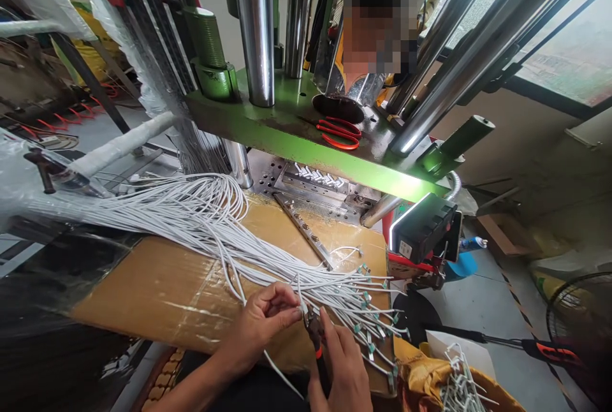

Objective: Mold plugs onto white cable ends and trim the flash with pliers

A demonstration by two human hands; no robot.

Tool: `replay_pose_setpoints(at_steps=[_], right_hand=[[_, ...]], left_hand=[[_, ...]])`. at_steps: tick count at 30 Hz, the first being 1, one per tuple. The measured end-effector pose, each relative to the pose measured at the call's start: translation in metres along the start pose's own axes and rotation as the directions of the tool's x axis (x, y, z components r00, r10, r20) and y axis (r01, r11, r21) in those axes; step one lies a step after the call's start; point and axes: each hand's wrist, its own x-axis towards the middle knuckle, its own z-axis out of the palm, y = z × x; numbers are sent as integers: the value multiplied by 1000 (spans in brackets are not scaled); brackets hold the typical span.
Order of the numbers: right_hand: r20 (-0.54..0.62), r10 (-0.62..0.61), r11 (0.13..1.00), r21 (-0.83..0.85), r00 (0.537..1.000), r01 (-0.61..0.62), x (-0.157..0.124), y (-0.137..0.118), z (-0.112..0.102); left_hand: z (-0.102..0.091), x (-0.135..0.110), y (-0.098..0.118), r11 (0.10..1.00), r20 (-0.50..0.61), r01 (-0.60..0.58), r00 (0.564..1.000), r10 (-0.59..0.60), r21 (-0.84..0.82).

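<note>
My left hand (261, 326) pinches the end of a white cable (300, 289) just above the cardboard-covered table. My right hand (343, 367) is wrapped around a pair of small dark pliers (314, 334) with red on the handles. Their jaws meet the cable end beside my left fingertips; whether they bite into it, I cannot tell. Behind both hands a thick bundle of white cables (191, 211) runs across from the left. Several of its ends on the right carry small green-and-metal connectors (366, 297).
A green press plate (296, 141) with steel columns (255, 29) stands ahead, red-handled scissors (339, 132) on it. Below sits a mould with white pieces (318, 176). A metal bar (306, 233) lies on the table (143, 291). A yellow bag (415, 377) holds white scraps. Another person is behind the press.
</note>
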Motion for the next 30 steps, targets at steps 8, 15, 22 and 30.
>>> replay_pose_setpoints(at_steps=[8, 15, 22, 30], right_hand=[[-9, -27, 999, -37, 1000, 26, -2, 3, 3], [39, -69, 997, 34, 997, 67, 2, 7, -5], [148, -15, 983, 182, 989, -12, 8, 2, -16], [103, 56, 994, 92, 993, -65, -6, 17, -6]], left_hand=[[-4, 1, 0, 996, 46, -21, 999, 17, 83], [-10, 5, 4, 976, 163, 58, 982, -94, 212], [-5, 4, 8, 963, 209, 99, 966, -153, 249], [-4, 6, 9, 926, 162, -37, 986, -26, 376]])
